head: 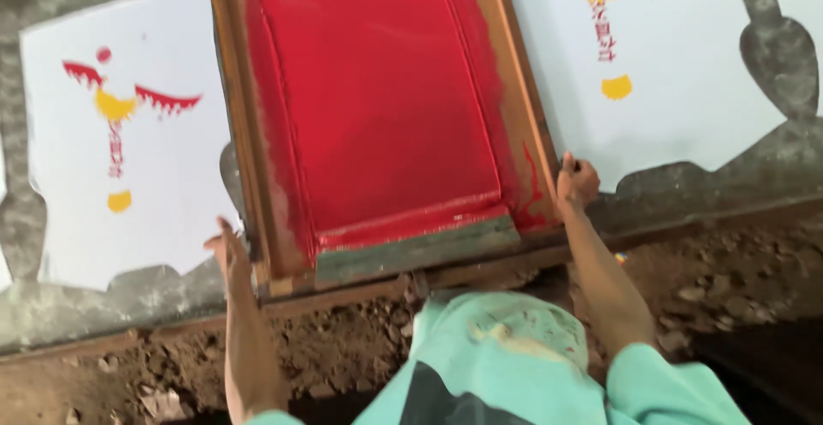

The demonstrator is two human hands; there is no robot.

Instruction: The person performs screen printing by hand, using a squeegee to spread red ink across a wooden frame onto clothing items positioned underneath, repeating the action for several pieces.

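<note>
A wooden screen-printing frame (514,91) lies on the table, its mesh covered in wet red ink (377,91). A grey squeegee (420,249) rests along the frame's near edge. My left hand (227,249) grips the frame's near left corner. At the near right corner my right hand (576,181) is closed on the frame's edge. White fabric pieces lie on both sides: one on the left (163,202) and one on the right (686,82), each printed with a red and yellow winged design.
The long grey printing table (771,168) is stained with old ink. Its wooden front rail (129,339) runs along the near edge. Below it is rough earthen floor (343,356). My teal shirt (514,365) fills the bottom.
</note>
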